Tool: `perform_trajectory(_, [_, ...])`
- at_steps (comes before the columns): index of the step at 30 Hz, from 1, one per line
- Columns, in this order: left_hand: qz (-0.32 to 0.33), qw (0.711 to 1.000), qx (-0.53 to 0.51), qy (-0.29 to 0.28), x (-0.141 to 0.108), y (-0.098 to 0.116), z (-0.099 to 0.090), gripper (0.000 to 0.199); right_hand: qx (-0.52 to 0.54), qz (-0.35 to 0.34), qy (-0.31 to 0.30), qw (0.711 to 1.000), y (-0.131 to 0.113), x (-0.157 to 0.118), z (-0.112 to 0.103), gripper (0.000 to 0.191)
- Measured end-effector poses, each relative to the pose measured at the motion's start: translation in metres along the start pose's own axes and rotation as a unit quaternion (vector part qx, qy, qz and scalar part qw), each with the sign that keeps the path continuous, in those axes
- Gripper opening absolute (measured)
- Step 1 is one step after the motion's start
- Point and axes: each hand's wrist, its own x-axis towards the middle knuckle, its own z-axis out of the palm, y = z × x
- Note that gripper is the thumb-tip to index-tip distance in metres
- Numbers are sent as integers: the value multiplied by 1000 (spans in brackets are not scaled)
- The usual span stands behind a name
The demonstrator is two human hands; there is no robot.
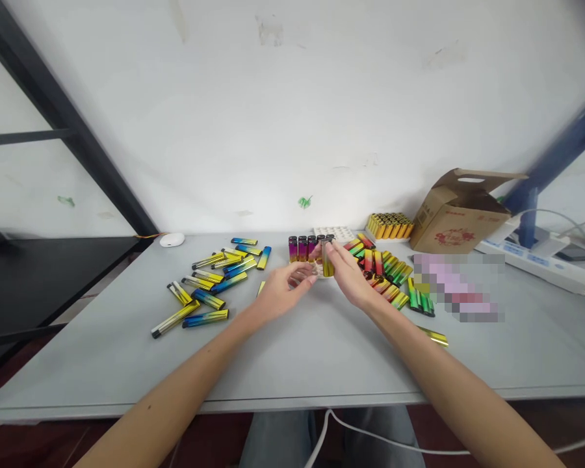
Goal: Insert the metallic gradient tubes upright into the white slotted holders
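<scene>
My right hand [348,274] is closed around a yellow-gold lighter [327,261] held upright at the middle of the table. Just left of it is my left hand [287,286], its fingers stretched toward the lighter and the thumb apart from them; I see nothing held in it. Behind my hands stands a row of purple lighters [302,250], partly covered by my fingers. To the right of my right hand lie several red, yellow and green lighters [394,270]. Several yellow and blue lighters [229,279] are scattered on the left.
A white holed tray [338,232] lies by the wall. Packed orange-gold lighters [390,227] stand beside an open cardboard box [455,218]. On the right is a white power strip [536,263]. A white earphone case [172,240] sits at the back left of the grey table [292,364].
</scene>
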Motion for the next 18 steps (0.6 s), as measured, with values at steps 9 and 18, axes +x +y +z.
perform_trajectory(9, [49, 999, -6, 14, 2, 5, 2, 26, -103, -126, -91, 982, 4, -4, 5, 31])
perform_trajectory(18, [17, 980, 158, 123, 10, -8, -13, 18, -77, -101, 61, 990, 5, 10, -20, 41])
